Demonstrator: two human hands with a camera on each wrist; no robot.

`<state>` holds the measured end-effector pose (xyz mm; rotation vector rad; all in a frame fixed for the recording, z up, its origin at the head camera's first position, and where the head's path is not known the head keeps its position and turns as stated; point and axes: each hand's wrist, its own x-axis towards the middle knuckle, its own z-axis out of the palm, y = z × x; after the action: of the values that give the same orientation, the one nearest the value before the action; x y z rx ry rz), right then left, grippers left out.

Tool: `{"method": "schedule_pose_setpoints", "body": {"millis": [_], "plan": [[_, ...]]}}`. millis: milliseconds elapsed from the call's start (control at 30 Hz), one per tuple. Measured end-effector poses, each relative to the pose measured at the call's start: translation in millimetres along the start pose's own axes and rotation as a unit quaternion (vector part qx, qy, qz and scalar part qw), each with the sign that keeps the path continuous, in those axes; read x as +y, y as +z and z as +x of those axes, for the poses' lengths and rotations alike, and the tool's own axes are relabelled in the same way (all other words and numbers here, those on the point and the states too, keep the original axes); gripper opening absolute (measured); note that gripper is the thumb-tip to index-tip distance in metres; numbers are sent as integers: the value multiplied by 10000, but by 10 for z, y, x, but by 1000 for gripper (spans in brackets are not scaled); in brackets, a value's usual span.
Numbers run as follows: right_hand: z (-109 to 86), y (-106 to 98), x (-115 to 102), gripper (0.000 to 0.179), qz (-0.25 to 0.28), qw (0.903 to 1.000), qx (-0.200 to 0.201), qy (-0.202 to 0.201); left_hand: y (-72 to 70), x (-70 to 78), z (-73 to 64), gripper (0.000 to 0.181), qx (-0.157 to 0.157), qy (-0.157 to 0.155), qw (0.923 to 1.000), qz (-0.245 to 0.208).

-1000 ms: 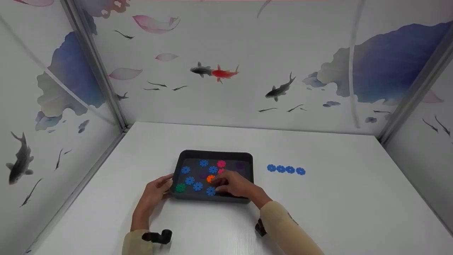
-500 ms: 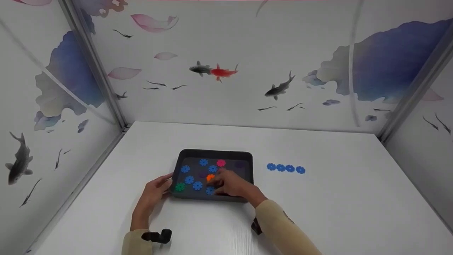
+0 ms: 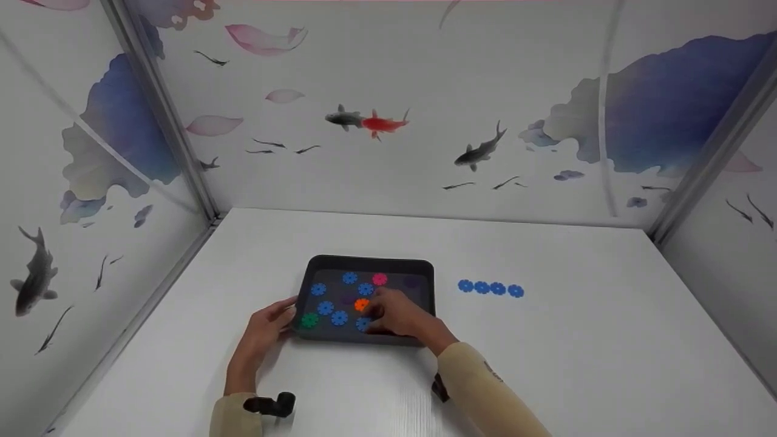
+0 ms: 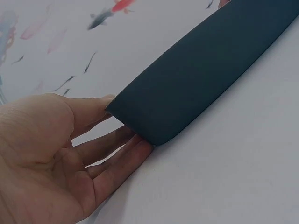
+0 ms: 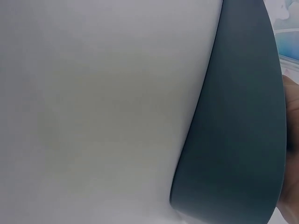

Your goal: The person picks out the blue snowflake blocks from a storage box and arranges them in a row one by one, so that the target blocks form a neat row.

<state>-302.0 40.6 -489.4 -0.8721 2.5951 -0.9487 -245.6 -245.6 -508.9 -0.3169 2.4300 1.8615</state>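
A dark shallow tray (image 3: 364, 341) lies on the white table, holding several notched plastic snowflake discs. My left hand (image 3: 267, 331) grips its left end; in the left wrist view the thumb lies at the rim, fingers against the underside. Inside, my right hand (image 3: 397, 314) has its curled fingers and thumb about a blue snowflake disc (image 3: 362, 324) near the front wall, partly covering it. An orange disc (image 3: 361, 304) lies just beyond the fingers. A green disc (image 3: 309, 320) sits in the front left corner, a pink one (image 3: 379, 279) toward the back. The tray's wall hides most of the right hand in the right wrist view.
To the right of the tray, several blue discs (image 3: 490, 287) form a row on the table (image 3: 583, 340). More blue discs (image 3: 325, 308) and dim purple ones (image 3: 411, 281) lie in the tray. Printed walls (image 3: 425, 176) enclose the table's back and sides.
My right hand's fingers draw closer together, and the blue disc at them has shifted slightly away from the tray's front wall. The left hand and the tray stay put.
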Motion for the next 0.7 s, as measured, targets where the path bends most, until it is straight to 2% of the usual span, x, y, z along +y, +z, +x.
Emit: {"method": "schedule_pose_setpoints", "body": {"millis": [100,267,700], "plan": [[14,-12,32,23,-104,9999,68,-3,-3,-6,-3,43,-22,39,10000,-6],[37,-44,67,24,-311,9991,136,-236,-6,-6,-21,43,-61,125,9999,-101],[31,-65,68,24,-138,9998,123,109,-9,-28,9,43,-49,130,9999,-23]]}}
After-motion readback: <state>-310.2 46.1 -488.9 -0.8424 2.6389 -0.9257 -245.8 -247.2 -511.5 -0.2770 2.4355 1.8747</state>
